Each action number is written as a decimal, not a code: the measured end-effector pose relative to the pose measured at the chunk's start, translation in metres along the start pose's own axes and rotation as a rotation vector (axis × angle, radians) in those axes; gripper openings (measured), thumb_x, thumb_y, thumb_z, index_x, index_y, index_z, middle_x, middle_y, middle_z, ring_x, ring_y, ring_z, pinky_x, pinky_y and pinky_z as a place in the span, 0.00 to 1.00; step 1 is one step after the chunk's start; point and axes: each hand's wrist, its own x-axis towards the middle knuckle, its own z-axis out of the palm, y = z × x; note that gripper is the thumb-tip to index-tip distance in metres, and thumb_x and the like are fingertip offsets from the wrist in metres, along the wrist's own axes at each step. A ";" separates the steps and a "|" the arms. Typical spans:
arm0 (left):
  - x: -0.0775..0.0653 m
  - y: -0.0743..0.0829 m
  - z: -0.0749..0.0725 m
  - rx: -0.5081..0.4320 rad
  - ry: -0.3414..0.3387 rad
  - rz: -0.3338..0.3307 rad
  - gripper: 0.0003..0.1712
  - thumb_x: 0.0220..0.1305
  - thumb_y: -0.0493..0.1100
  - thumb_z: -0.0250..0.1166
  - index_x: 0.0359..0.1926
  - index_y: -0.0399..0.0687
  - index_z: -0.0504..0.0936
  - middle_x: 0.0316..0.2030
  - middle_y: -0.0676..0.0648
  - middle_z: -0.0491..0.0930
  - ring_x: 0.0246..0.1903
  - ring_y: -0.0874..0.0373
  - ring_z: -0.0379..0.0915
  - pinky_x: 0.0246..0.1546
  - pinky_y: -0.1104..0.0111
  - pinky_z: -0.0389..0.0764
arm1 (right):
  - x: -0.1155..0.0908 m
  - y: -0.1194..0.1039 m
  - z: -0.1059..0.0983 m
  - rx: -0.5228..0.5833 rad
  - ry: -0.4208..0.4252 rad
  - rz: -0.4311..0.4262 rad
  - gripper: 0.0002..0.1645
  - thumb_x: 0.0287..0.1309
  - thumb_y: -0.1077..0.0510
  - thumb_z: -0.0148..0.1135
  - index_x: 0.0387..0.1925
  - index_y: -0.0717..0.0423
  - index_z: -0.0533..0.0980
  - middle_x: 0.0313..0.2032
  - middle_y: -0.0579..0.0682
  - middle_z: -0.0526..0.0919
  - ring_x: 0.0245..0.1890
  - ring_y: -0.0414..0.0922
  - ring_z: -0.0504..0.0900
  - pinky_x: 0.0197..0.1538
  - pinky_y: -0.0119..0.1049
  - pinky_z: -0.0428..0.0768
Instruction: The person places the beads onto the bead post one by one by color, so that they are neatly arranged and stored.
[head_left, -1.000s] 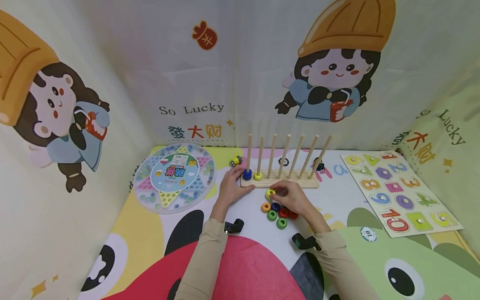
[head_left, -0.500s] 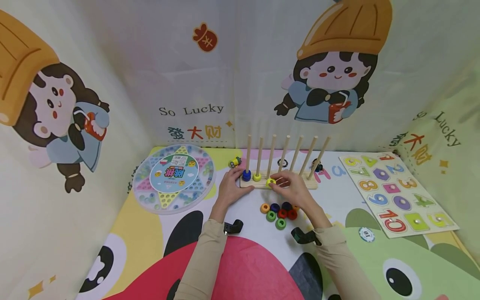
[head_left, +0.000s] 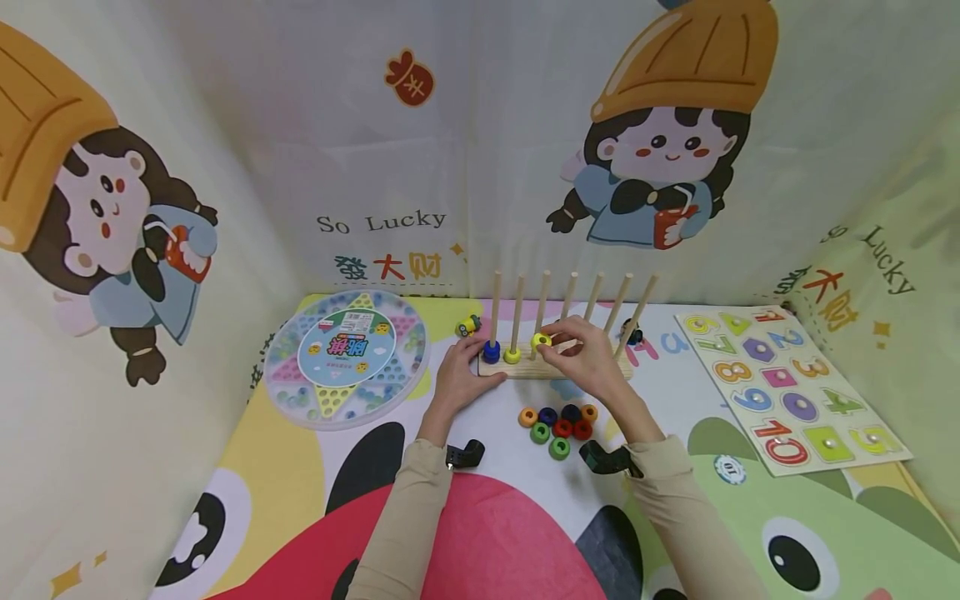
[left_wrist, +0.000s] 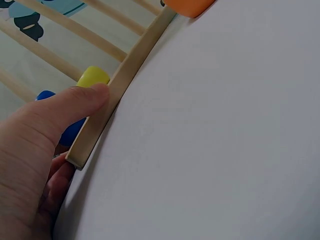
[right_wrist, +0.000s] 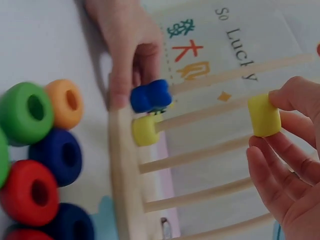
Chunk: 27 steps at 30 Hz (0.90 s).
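Observation:
A wooden peg rack with several upright pegs stands at the back of the table. Blue beads sit at the bottom of its leftmost peg, and one yellow bead is on the second. My left hand grips the rack's left end, its thumb along the front edge of the base. Between thumb and fingertips my right hand pinches another yellow bead. That bead is raised above the base and overlaps the lower part of the third peg in the head view.
In front of the rack lies a group of loose beads: green, red, orange and dark blue. A round marble game board is at left, a number puzzle board at right. Behind the rack sits a small toy car.
My right hand has carried the yellow bead from beside the loose beads up and back to the rack's pegs. The left hand has kept its grip on the rack's end.

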 end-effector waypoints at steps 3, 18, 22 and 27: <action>0.000 -0.001 0.000 0.003 0.004 0.005 0.42 0.47 0.55 0.78 0.60 0.37 0.78 0.61 0.44 0.74 0.61 0.47 0.68 0.63 0.55 0.68 | 0.005 -0.006 -0.002 -0.004 0.025 -0.019 0.14 0.54 0.65 0.71 0.44 0.63 0.83 0.39 0.56 0.82 0.38 0.53 0.83 0.34 0.35 0.84; -0.001 0.000 -0.001 0.011 -0.005 -0.012 0.44 0.48 0.56 0.78 0.61 0.36 0.77 0.62 0.43 0.73 0.61 0.47 0.67 0.63 0.56 0.69 | 0.027 -0.036 -0.012 -0.007 0.152 -0.122 0.13 0.56 0.65 0.70 0.44 0.63 0.83 0.41 0.56 0.84 0.39 0.51 0.83 0.34 0.24 0.80; -0.001 0.000 -0.001 0.005 -0.009 -0.016 0.45 0.47 0.56 0.78 0.62 0.36 0.77 0.62 0.44 0.73 0.61 0.47 0.67 0.62 0.55 0.69 | 0.033 -0.044 -0.015 0.010 0.207 -0.151 0.14 0.56 0.65 0.70 0.46 0.63 0.83 0.42 0.56 0.84 0.39 0.49 0.83 0.34 0.22 0.79; -0.001 0.000 -0.001 0.001 -0.016 -0.022 0.45 0.47 0.56 0.78 0.62 0.37 0.76 0.62 0.44 0.72 0.62 0.47 0.66 0.63 0.55 0.68 | 0.039 -0.049 -0.016 0.036 0.265 -0.168 0.14 0.57 0.65 0.70 0.46 0.64 0.83 0.43 0.58 0.85 0.39 0.51 0.83 0.35 0.21 0.78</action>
